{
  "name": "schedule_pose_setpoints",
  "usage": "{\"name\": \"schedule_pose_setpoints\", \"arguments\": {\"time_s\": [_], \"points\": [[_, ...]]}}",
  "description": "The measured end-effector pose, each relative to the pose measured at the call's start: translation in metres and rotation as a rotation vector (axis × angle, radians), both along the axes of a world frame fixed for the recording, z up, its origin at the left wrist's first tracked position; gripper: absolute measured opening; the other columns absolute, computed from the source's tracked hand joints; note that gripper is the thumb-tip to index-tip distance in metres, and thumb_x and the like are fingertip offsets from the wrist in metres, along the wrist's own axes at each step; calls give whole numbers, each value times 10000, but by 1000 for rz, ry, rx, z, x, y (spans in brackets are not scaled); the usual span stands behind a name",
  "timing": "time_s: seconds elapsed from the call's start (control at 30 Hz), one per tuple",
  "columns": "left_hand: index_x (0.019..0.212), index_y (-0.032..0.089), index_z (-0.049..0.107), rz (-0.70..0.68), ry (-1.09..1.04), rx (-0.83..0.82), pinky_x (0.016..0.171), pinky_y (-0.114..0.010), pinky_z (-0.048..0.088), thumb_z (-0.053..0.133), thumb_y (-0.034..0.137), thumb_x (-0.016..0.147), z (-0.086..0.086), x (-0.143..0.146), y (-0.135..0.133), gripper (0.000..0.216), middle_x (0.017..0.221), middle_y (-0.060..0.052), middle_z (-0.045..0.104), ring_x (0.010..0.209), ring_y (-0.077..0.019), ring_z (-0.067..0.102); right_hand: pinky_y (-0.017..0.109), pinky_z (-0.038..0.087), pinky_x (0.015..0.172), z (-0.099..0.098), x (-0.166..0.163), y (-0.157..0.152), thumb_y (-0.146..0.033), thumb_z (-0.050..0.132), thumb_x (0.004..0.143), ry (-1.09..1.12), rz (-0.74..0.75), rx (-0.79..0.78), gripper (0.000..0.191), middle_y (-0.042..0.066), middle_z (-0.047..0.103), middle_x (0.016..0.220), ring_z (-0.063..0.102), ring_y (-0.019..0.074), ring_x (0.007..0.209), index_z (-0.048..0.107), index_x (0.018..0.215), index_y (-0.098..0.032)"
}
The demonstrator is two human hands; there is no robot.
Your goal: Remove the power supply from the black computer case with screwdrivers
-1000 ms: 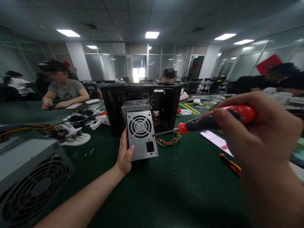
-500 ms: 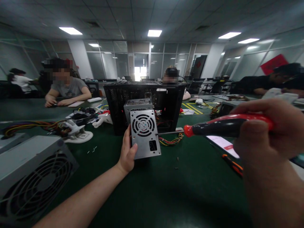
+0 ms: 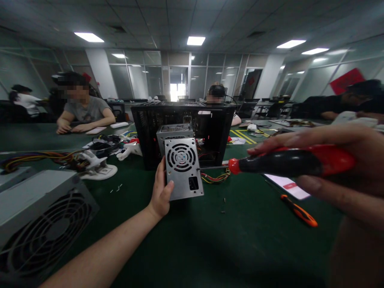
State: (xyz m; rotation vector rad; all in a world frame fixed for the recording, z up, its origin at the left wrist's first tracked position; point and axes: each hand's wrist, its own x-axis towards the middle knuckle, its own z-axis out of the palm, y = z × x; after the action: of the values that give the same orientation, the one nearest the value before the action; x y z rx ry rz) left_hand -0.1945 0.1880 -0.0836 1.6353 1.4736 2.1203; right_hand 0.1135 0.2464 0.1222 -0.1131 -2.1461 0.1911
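Note:
My left hand (image 3: 160, 192) grips the left side of a small grey power supply (image 3: 183, 168), which stands upright on the green table with its fan grille facing me. My right hand (image 3: 333, 164) is closed around a red and black screwdriver (image 3: 288, 161). The screwdriver's metal shaft reaches left, and its tip touches the right edge of the power supply. Coloured wires (image 3: 214, 176) trail from behind the unit. A black computer case (image 3: 183, 132) stands open just behind it.
A larger grey power supply (image 3: 39, 220) lies at the near left. An orange-handled tool (image 3: 298, 211) and a white phone (image 3: 286, 186) lie at the right. Loose screws (image 3: 223, 204) dot the table. Cables and white parts (image 3: 96, 164) sit at the left. Other people sit at the far tables.
My right hand has loosened and shifted on the screwdriver handle, fingers now stretched along it. The tip stays at the power supply's right edge. My left hand keeps its grip.

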Motion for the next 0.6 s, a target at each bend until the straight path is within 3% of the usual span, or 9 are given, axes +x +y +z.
{"name": "schedule_pose_setpoints", "arguments": {"time_s": [0.1, 0.23, 0.3, 0.37, 0.43, 0.53, 0.6], "points": [[1602, 306, 319, -4, -1, 0, 1299, -555, 189, 535, 574, 939, 1, 0, -1, 747, 1677, -88, 352, 1558, -342, 306, 324, 672, 775, -1, 1, 4, -444, 778, 874, 9, -23, -21, 333, -23, 749, 1115, 757, 215, 982, 696, 1187, -362], [1591, 297, 350, 19, 24, 8, 1300, -531, 203, 529, 541, 949, 4, 1, -3, 710, 1668, -82, 373, 1558, -332, 309, 343, 483, 507, -9, -15, 14, -569, 805, 796, 246, -369, 57, 351, -30, 680, 795, 625, 166, 618, 712, 988, -290], [1588, 303, 358, 21, 23, 11, 1299, -528, 211, 530, 538, 948, 4, 1, -3, 702, 1666, -76, 377, 1555, -333, 315, 364, 469, 562, -14, -27, 18, -525, 762, 842, 369, -464, 129, 286, -17, 660, 772, 612, 171, 641, 701, 936, -262], [1590, 309, 352, 13, 13, 9, 1299, -535, 209, 527, 545, 947, 4, 1, -2, 707, 1665, -74, 378, 1551, -337, 322, 447, 540, 775, -16, -37, 20, -379, 750, 860, 458, -364, 214, 207, 28, 715, 943, 695, 236, 874, 699, 1020, -257], [1595, 311, 339, 4, 9, 8, 1301, -543, 199, 523, 558, 946, 3, 1, -2, 718, 1666, -78, 375, 1550, -341, 323, 511, 532, 944, -16, -40, 18, -281, 760, 841, 449, -185, 268, 278, 43, 722, 1080, 693, 280, 1062, 689, 1110, -282], [1597, 309, 331, 1, 7, 9, 1304, -539, 193, 524, 573, 943, 2, 1, 0, 731, 1665, -81, 375, 1550, -339, 325, 470, 593, 913, -10, -28, 11, -338, 675, 923, 242, -31, 132, 256, 11, 699, 1135, 692, 255, 1089, 680, 1178, -355], [1592, 306, 341, 12, 2, 12, 1305, -535, 192, 529, 574, 941, 0, 1, 0, 729, 1663, -80, 378, 1551, -335, 322, 403, 655, 824, -3, -14, 8, -441, 673, 930, 135, -44, 23, 290, 7, 706, 1171, 705, 256, 1121, 698, 1210, -372]]}}
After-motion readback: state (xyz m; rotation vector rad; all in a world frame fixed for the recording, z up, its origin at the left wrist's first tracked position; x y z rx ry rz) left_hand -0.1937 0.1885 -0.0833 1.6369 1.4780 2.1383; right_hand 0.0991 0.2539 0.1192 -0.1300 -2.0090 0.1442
